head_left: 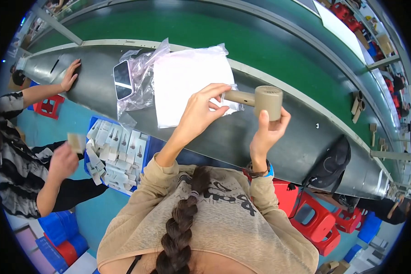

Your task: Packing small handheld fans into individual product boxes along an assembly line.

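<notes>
Over the dark work surface I hold a beige handheld fan (268, 101), with a drum-shaped, slotted head and a straight handle pointing left. My right hand (269, 130) grips the head from below, thumb toward me. At the handle's far end, my left hand (208, 107) pinches with thumb and fingers. A bit of clear plastic shows by those fingertips; whether they also grip it is unclear. Beneath my left hand lies a stack of white plastic sheets or bags (178, 82). A phone (123, 80) rests on crumpled clear plastic (144, 75) beside it.
A blue bin (146, 153) of small white boxes (118, 146) stands at my left. A co-worker's hand (64, 160) holds a small box; the other (71, 75) rests on the bench. A black cap (335, 162) lies right. Beyond the rail, a green conveyor (278, 55) carries similar fans (357, 106).
</notes>
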`<control>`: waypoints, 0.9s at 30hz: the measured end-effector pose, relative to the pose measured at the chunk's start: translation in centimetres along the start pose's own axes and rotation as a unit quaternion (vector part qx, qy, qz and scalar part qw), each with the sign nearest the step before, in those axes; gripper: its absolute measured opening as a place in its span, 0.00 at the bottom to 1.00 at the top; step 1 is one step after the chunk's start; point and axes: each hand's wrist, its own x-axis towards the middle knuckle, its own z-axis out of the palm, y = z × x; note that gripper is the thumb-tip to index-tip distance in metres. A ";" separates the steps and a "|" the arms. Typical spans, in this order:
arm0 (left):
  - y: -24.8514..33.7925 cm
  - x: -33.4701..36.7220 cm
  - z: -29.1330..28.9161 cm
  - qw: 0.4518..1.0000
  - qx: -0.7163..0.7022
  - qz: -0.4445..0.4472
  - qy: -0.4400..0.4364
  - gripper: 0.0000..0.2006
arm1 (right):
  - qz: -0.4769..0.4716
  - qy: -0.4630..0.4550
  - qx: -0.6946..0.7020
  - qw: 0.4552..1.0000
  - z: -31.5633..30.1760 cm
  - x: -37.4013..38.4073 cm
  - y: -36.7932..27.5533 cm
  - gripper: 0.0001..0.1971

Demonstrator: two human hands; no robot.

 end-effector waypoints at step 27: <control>-0.1 -1.0 -1.4 0.985 -0.159 -0.070 -0.009 0.26 | -0.043 -0.048 -0.053 0.996 1.2 -1.0 -0.1 0.27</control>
